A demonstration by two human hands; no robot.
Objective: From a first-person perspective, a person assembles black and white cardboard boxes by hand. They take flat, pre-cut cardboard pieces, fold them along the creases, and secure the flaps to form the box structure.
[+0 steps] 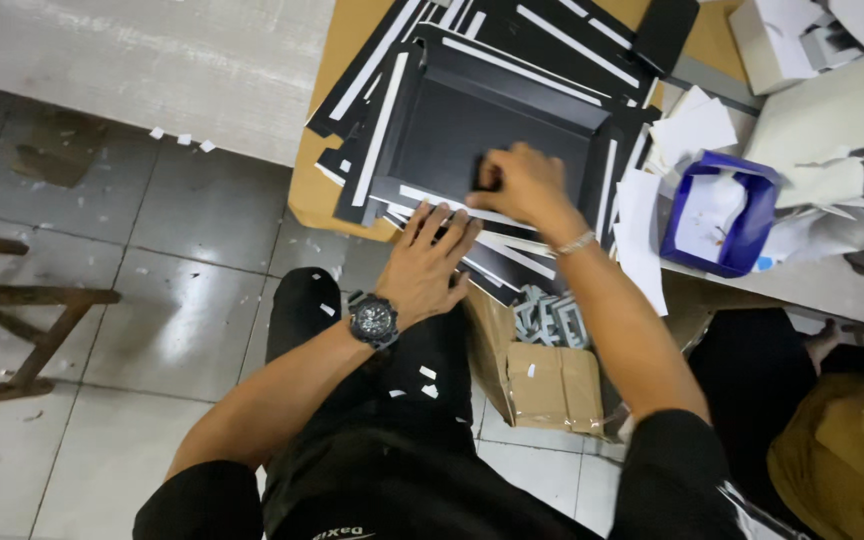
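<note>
While the left hand [430, 262] lies flat with fingers spread on the near edge of a stack of black card sheets [452, 60], the right hand [522, 185] is closed on a small black block [484, 174], pressing it onto the top sheet [492, 130]. That sheet sits at upper centre of the frame, white strips along its borders, on a brown table [332, 190]. Right of it a blue tray [720, 212] holds white paper. Below the stack, an open cardboard box [542, 375] of grey frames stands on the tiled floor [152, 300]. A wooden stool [12, 310] shows at the left edge.
</note>
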